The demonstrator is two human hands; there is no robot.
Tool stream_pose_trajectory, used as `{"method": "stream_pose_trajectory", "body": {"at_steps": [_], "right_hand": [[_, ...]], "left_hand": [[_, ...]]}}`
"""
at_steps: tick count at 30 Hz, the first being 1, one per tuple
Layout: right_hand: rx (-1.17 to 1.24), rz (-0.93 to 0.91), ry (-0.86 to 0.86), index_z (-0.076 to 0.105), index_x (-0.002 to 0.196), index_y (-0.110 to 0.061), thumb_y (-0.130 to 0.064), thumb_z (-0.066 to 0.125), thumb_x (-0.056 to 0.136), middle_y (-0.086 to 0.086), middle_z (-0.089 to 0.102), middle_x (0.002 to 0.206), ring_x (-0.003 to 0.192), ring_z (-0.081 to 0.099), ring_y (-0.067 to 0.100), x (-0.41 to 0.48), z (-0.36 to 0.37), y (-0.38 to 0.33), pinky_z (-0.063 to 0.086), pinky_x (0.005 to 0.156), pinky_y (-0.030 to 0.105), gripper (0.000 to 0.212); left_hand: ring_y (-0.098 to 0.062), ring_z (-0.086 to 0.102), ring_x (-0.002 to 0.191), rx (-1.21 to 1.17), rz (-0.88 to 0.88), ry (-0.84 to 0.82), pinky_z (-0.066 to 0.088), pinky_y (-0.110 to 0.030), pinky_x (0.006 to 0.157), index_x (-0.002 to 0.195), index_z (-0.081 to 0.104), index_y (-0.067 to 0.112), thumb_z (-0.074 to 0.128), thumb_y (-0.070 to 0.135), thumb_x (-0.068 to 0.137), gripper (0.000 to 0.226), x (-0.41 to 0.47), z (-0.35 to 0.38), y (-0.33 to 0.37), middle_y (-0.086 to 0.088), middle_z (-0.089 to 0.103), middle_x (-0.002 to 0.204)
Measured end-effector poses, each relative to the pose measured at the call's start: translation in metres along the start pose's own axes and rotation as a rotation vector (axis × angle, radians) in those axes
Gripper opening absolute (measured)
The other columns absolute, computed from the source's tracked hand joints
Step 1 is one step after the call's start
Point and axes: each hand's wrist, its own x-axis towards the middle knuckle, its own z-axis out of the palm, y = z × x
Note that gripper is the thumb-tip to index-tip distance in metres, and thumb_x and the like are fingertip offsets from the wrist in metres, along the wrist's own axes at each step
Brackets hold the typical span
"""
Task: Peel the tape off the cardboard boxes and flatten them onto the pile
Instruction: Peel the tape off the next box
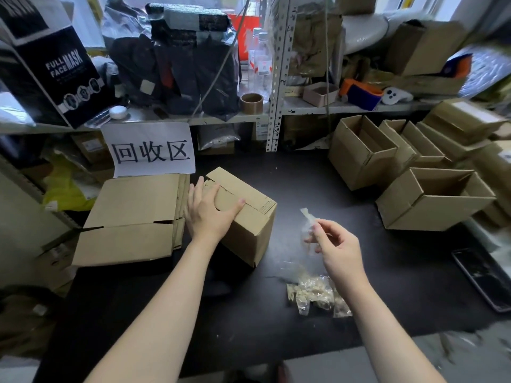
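At the left of the black tabletop (249, 322) lay our pile of flattened cardboard (132, 214). Just beside it, our left hand (208, 214) rested with fingers spread on a closed box (254, 230). Our right hand (337, 250) pinched a peeled tape strip (308, 222) above a heap of tape scraps (318, 295). Open boxes (431, 200) stood at the right.

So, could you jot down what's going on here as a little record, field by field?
left hand: rests flat on the closed cardboard box
right hand: pinches a peeled tape strip, held in the air
tape scraps: crumpled heap on the black table, near the right wrist
flattened boxes: pile left of the closed box
open boxes: several at the right
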Motion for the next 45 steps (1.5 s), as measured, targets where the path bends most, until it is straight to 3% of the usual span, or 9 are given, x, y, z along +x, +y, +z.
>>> {"method": "stream_pose_trajectory", "body": {"at_steps": [6,10,13,16,25,31,35,39,45], "right_hand": [[0.140,0.189,0.078,0.073,0.106,-0.022,0.000,0.052,0.103,0.003,0.079,0.096,0.096,0.075,0.015,-0.020,0.009,0.013,0.060,0.078,0.023,0.031],[0.245,0.205,0.127,0.073,0.111,-0.016,-0.001,0.058,0.100,0.009,0.078,0.099,0.096,0.075,0.018,-0.030,0.008,0.014,0.060,0.081,0.026,0.023],[0.295,0.210,0.122,0.075,0.104,-0.012,-0.005,0.067,0.096,0.012,0.077,0.103,0.097,0.075,0.020,-0.037,0.005,0.015,0.060,0.084,0.031,0.013],[0.324,0.200,0.067,0.077,0.105,-0.006,-0.014,0.074,0.092,0.012,0.078,0.102,0.100,0.075,0.024,-0.044,-0.002,0.017,0.059,0.089,0.037,0.015],[0.305,0.288,-0.017,0.075,0.108,-0.003,0.004,0.060,0.096,0.014,0.078,0.101,0.095,0.076,0.024,-0.030,-0.054,0.036,0.061,0.086,0.031,0.020],[0.033,0.181,-0.061,0.070,0.125,-0.019,-0.014,0.069,0.097,-0.012,0.073,0.109,0.104,0.068,-0.003,-0.019,-0.100,0.053,0.054,0.091,0.016,0.029],[-0.166,0.131,-0.022,0.064,0.131,-0.032,-0.017,0.065,0.098,-0.010,0.070,0.109,0.100,0.064,-0.002,-0.013,-0.127,0.066,0.048,0.083,0.008,0.036],[-0.334,0.093,0.055,0.075,0.113,-0.023,-0.014,0.068,0.094,-0.006,0.069,0.103,0.089,0.064,-0.003,-0.009,-0.146,0.081,0.055,0.089,0.025,0.021],[-0.400,0.082,-0.028,0.078,0.106,-0.019,-0.012,0.074,0.089,-0.014,0.072,0.086,0.083,0.064,-0.008,-0.006,-0.154,0.098,0.052,0.081,0.013,0.019]], "left_hand": [[-0.026,0.056,0.124,-0.047,0.432,0.290,0.042,-0.042,0.100,0.112,0.073,0.012,0.077,0.023,0.087,0.028,-0.041,0.010,0.038,-0.007,0.065,0.127],[-0.013,0.062,0.097,-0.281,0.601,-0.052,0.050,-0.034,0.086,0.105,0.075,0.015,0.070,0.030,0.090,0.022,-0.083,0.016,0.062,0.004,0.068,0.103],[-0.003,0.065,0.089,-0.408,0.437,-0.388,0.054,-0.024,0.081,0.110,0.076,0.019,0.071,0.035,0.094,0.023,-0.110,0.020,0.071,0.011,0.072,0.101],[-0.005,0.070,0.087,-0.542,0.260,-0.497,0.057,-0.024,0.076,0.105,0.077,0.028,0.074,0.043,0.090,0.022,-0.130,0.029,0.072,0.013,0.076,0.098],[-0.006,0.069,0.074,-0.510,0.062,-0.400,0.050,-0.017,0.068,0.095,0.077,0.029,0.080,0.016,0.086,0.016,-0.160,0.067,0.098,0.006,0.074,0.077],[-0.005,0.069,0.075,-0.392,0.053,-0.346,0.055,-0.021,0.072,0.098,0.080,0.021,0.073,0.014,0.088,0.013,-0.184,0.105,0.115,0.008,0.075,0.080],[-0.011,0.067,0.078,-0.228,0.074,-0.300,0.056,-0.029,0.079,0.102,0.081,0.016,0.071,0.010,0.090,0.017,-0.194,0.128,0.111,0.002,0.074,0.090],[-0.017,0.064,0.078,-0.140,-0.013,-0.271,0.055,-0.035,0.084,0.100,0.081,0.013,0.068,0.005,0.089,0.019,-0.201,0.144,0.099,-0.002,0.067,0.091],[-0.012,0.065,0.082,-0.312,-0.097,-0.392,0.046,-0.012,0.073,0.090,0.078,0.021,0.075,0.021,0.091,0.003,-0.211,0.153,0.117,-0.005,0.063,0.098]]}}
